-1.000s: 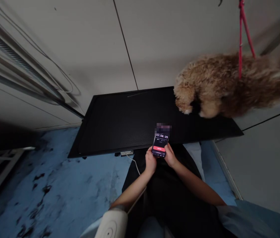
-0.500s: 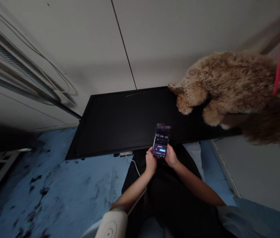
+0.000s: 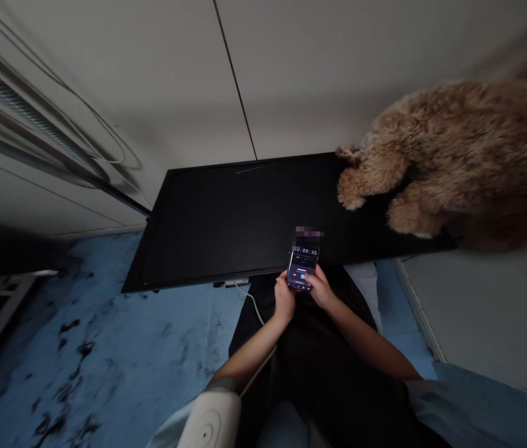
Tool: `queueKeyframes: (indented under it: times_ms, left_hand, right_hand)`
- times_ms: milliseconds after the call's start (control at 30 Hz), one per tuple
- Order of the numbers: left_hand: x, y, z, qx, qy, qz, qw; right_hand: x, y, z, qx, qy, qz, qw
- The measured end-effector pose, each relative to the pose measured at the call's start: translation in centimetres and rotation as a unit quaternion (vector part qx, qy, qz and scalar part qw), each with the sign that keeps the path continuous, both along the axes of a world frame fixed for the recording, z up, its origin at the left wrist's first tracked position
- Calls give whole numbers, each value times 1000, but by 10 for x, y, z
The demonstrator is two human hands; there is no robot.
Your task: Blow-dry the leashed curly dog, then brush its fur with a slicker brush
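Note:
A smartphone (image 3: 301, 264) with its screen lit, showing a timer and a small blue button, is held upright over my lap. My left hand (image 3: 285, 298) is closed round its left edge. My right hand (image 3: 321, 289) grips the right edge, and its thumb lies over the lower screen by the blue button. Just beyond the phone is a black-topped table (image 3: 207, 218). On the table's right part stands a curly brown dog (image 3: 459, 155), whose head is out of view.
Tufts of dark hair (image 3: 86, 348) lie on the blue floor (image 3: 160, 348) at left. A ribbed hose (image 3: 34, 106) and cables run along the wall. A white cord (image 3: 256, 308) hangs beside my leg. A white rounded device (image 3: 211, 420) is near my left forearm.
My right thumb has moved onto the lower screen of the phone. The dog appears farther right, and the pink strap has mostly left the view.

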State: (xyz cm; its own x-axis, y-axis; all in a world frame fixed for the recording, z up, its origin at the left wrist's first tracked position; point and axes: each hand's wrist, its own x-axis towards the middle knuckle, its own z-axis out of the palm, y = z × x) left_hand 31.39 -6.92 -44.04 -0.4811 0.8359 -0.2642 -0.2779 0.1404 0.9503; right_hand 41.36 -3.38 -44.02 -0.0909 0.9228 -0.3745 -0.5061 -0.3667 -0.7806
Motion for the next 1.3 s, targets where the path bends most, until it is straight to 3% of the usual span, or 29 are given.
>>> queueKeyframes:
  times_ms: [300,567,700,967,1300]
  left_hand:
    - [-1,-5,-7,11,103,-32,994]
    - [-2,-8,-12,62,118,-47,990]
    - [-3,-6,-6,43,111,-34,992]
    - [-4,-1,8,14,60,-13,998]
    - [-5,-2,-3,39,47,-15,998]
  right_hand:
    - [11,41,13,33,-4,-102,994]
    - [9,51,16,25,-23,-148,988]
    - [10,46,17,38,-22,-128,991]
    - [15,30,26,117,-54,1,992]
    - [15,29,18,85,-12,-13,996]
